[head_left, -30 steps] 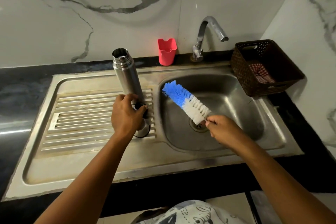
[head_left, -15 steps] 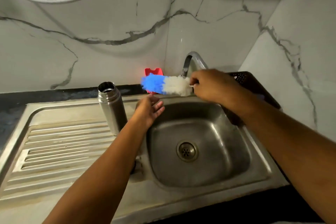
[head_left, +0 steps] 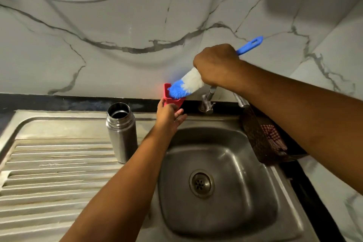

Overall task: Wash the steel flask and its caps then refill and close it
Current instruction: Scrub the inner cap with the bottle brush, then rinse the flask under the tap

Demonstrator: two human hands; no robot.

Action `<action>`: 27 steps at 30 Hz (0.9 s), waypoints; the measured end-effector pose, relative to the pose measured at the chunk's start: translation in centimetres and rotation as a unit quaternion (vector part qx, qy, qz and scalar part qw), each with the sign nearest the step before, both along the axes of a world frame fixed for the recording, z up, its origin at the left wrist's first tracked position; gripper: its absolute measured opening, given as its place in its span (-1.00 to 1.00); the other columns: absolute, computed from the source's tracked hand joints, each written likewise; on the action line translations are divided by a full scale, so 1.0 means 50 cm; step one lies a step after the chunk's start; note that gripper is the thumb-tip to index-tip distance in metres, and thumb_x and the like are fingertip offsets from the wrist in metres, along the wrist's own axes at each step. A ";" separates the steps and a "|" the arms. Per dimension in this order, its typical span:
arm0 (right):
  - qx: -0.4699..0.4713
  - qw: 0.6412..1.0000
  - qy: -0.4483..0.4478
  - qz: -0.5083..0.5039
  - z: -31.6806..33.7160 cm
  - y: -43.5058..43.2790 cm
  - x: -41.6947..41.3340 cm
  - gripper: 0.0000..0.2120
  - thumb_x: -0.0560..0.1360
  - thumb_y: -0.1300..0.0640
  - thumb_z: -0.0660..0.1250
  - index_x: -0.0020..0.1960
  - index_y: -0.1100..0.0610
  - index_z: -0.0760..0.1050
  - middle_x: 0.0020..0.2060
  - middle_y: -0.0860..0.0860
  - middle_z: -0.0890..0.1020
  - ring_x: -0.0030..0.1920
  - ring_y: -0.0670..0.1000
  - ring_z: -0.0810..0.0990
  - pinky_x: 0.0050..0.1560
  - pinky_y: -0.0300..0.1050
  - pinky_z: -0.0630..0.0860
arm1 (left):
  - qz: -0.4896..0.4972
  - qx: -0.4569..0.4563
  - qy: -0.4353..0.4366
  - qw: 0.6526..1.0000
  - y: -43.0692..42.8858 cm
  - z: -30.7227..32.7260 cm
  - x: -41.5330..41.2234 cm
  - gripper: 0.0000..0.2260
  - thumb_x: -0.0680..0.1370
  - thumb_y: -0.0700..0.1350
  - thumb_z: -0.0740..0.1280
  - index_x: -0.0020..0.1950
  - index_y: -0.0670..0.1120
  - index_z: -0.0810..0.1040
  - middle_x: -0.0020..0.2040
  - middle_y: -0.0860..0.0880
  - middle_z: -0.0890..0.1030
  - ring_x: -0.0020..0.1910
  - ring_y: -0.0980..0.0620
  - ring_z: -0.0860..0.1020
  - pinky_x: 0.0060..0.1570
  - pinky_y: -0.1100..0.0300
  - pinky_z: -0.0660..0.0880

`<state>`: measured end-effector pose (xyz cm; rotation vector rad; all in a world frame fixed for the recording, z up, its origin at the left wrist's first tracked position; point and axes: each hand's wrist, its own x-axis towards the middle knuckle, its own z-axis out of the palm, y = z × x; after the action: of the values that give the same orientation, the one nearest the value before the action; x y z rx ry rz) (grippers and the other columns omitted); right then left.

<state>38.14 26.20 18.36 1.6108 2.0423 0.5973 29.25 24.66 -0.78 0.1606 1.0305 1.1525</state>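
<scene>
The right hand (head_left: pixel 215 65) is clamped on the brush (head_left: pixel 186 85), tip in the red holder (head_left: pixel 172 98) steadied by the left hand (head_left: pixel 170 117). The open flask (head_left: pixel 121 131) stands on the drainboard (head_left: pixel 49 163) just beside the left forearm. A careless pull-back could topple it, or tip the light holder.

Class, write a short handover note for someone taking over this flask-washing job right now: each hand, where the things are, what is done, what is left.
Right hand: holds the bottle brush, bristle tip dipped into the red holder.
Left hand: its grip steadies that holder at the back ledge.
Steel flask: upright and open on the drainboard, untouched by either hand. Caps not in view.
Sink basin: no water seen running.
Done: flask uncapped.
Left: whether any scrubbing is done cannot be told; rinse, wash caps, refill, close.
</scene>
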 end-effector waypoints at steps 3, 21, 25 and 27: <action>0.001 0.999 -0.027 0.031 -0.018 0.035 -0.017 -0.81 0.57 0.23 0.33 0.17 0.13 0.54 0.00 0.11 0.58 -0.08 0.15 0.51 -0.10 0.02 0.37 | 0.004 -0.008 0.002 1.000 0.008 -0.009 0.000 -0.40 0.64 -0.41 0.16 0.60 0.07 0.32 0.48 -0.17 0.46 0.31 -0.21 0.56 0.06 -0.09 0.63; 0.089 0.948 0.072 0.296 -0.115 0.069 -0.002 -0.88 0.49 0.28 0.41 0.02 0.18 0.59 -0.02 0.15 0.58 0.08 0.19 0.57 0.46 0.16 0.36 | -0.014 0.015 0.032 0.999 -0.004 -0.014 -0.008 -0.42 0.65 -0.38 0.18 0.63 0.02 0.28 0.44 -0.13 0.47 0.36 -0.20 0.55 0.26 -0.20 0.59; 0.060 0.946 0.170 0.271 -0.100 0.004 0.004 -0.80 0.52 0.27 0.40 0.13 0.14 0.60 0.04 0.11 0.59 0.10 0.14 0.56 0.26 0.08 0.55 | -0.014 0.025 0.070 0.997 -0.045 0.003 -0.016 -0.48 0.65 -0.34 0.23 0.60 -0.02 0.34 0.41 -0.13 0.48 0.33 -0.17 0.56 0.21 -0.16 0.62; 0.041 0.942 0.244 0.226 -0.093 -0.034 0.007 -0.73 0.52 0.23 0.43 0.21 0.12 0.59 0.10 0.09 0.60 0.16 0.12 0.56 0.21 0.03 0.57 | -0.022 0.036 0.106 0.993 -0.077 0.014 -0.025 -0.53 0.66 -0.29 0.26 0.56 -0.01 0.40 0.36 -0.15 0.52 0.26 -0.12 0.59 0.13 -0.08 0.65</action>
<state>38.47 24.50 13.70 1.4368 2.8311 0.4657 27.97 20.83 -0.10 0.3673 1.1667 1.1502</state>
